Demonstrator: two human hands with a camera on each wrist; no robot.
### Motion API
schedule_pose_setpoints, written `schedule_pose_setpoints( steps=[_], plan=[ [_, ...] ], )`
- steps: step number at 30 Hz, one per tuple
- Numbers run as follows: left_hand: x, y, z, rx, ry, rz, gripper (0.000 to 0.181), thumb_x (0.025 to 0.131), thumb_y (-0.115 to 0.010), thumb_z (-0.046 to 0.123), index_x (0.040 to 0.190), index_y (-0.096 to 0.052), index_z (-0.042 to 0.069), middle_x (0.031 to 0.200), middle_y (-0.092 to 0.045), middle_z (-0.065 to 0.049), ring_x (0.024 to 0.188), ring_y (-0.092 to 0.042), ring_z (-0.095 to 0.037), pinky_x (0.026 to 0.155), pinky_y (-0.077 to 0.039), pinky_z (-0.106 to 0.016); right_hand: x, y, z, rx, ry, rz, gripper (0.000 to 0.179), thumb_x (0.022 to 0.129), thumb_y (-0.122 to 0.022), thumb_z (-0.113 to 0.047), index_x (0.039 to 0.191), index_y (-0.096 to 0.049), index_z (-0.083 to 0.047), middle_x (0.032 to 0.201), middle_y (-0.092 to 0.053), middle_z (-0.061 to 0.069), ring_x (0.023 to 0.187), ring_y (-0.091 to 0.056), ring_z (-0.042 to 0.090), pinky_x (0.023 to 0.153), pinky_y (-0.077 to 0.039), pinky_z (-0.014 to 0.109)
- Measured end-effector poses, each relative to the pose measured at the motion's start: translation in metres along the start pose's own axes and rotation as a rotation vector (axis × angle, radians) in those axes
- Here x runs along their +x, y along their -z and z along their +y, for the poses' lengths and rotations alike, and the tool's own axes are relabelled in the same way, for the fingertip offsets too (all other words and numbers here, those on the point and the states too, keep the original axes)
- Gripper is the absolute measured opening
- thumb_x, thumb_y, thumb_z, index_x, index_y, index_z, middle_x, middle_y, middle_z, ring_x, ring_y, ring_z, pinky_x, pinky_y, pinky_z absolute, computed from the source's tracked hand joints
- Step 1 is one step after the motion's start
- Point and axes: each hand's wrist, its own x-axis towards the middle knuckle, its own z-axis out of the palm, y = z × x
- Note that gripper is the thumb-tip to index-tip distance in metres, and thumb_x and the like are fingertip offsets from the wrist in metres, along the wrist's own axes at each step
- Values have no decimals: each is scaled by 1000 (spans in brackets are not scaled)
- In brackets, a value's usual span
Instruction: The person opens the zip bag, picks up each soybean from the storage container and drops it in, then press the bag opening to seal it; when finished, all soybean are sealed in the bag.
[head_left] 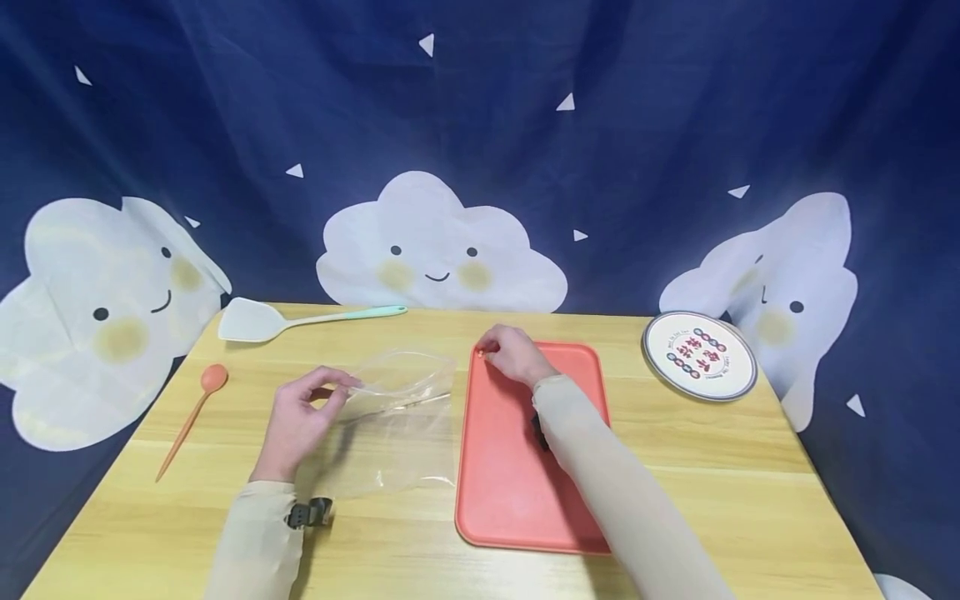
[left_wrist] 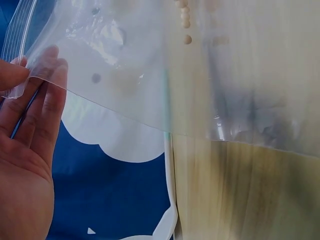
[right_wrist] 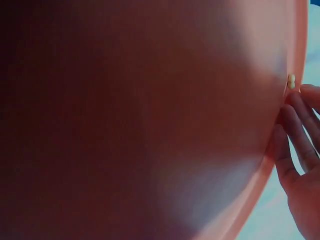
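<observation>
A clear zip bag [head_left: 397, 446] is spread on the table, its mouth raised toward the back. My left hand [head_left: 300, 417] pinches the left end of this mouth between thumb and fingers; the ribbed zip strip [left_wrist: 14, 47] shows there. Several small pale beads [left_wrist: 187, 39] appear through the film in the left wrist view. My right hand [head_left: 516, 354] reaches over the red tray [head_left: 502, 492] to its far left corner. In the right wrist view, pale beads [right_wrist: 291, 81] sit against the tray rim, right by the fingertips [right_wrist: 289, 110], which are slightly bent.
A white spatula with a mint handle [head_left: 375, 312] lies along the back edge at left. Nearer on that side is an orange spoon [head_left: 213, 379]. A printed plate [head_left: 731, 375] stands at the back right. Behind the table hangs a blue cloud-patterned curtain [head_left: 510, 150].
</observation>
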Motion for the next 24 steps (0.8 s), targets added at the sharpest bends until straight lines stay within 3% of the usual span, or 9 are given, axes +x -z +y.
schedule_pose_setpoints(
  steps=[6,19,24],
  plan=[
    [0,-1,4,1,-3,-3,20,80,-61,-20,85,-71,-3,86,-71,-16,85,-63,-8,73,-51,-16,6,-3,3,-118,77,-11,20,88,-66,2,104,-75,-8,98,-63,2,94,-63,18,88,-51,30],
    [-1,-1,2,13,-15,4,20,80,-62,-21,85,-71,-3,86,-71,-15,85,-63,-8,73,-51,-16,8,-6,1,-224,91,-33,13,87,-67,2,90,-72,-10,90,-59,3,90,-60,20,84,-50,30],
    [-1,-1,2,18,-15,4,20,80,-62,-21,85,-71,-3,85,-71,-15,84,-64,-8,73,-51,-16,6,-4,1,-209,53,-49,14,88,-65,2,85,-67,-11,86,-59,1,86,-58,18,80,-50,31]
  ],
)
